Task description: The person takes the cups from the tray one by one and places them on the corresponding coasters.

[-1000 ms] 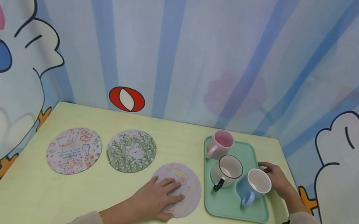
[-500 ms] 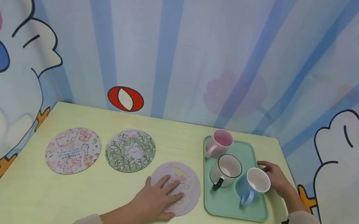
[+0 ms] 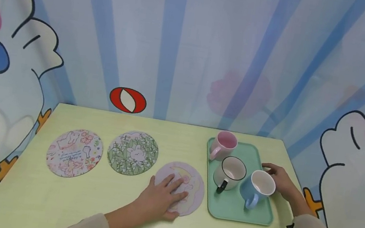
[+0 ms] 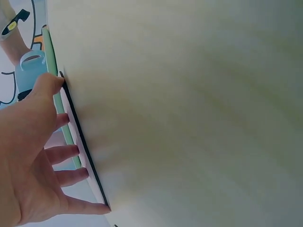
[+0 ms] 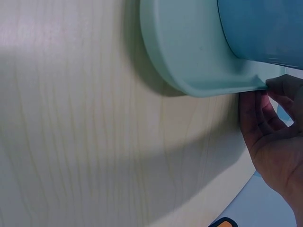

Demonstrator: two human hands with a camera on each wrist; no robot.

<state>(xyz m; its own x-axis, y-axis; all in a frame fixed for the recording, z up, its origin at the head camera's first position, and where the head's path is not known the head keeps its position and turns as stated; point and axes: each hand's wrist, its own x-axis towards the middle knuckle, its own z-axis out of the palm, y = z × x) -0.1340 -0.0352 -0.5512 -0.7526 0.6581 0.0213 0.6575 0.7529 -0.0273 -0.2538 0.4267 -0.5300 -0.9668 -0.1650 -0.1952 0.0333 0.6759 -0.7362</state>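
My left hand (image 3: 160,200) lies with spread fingers on a round pink coaster (image 3: 196,188) printed with a yellow moon. In the left wrist view, the thumb and little finger reach the coaster's dark edge (image 4: 85,142). At the right, my right hand (image 3: 280,181) pinches the side rim of a green tray (image 3: 225,210), thumb on the rim and fingers beneath it, as the right wrist view shows. On the tray stand a pink mug (image 3: 219,150), a white mug (image 3: 222,179) with a black handle, and a blue mug (image 3: 249,191) nearest that hand.
Two more round coasters lie to the left: a green one (image 3: 133,153) with a rabbit and a pink floral one (image 3: 74,153). The pale wooden table (image 3: 86,201) meets a striped blue curtain (image 3: 191,53) at its back edge.
The moon coaster has slid slightly away from me under my left hand, whose fingers have spread and shifted a little. My right hand keeps its hold on the tray rim.
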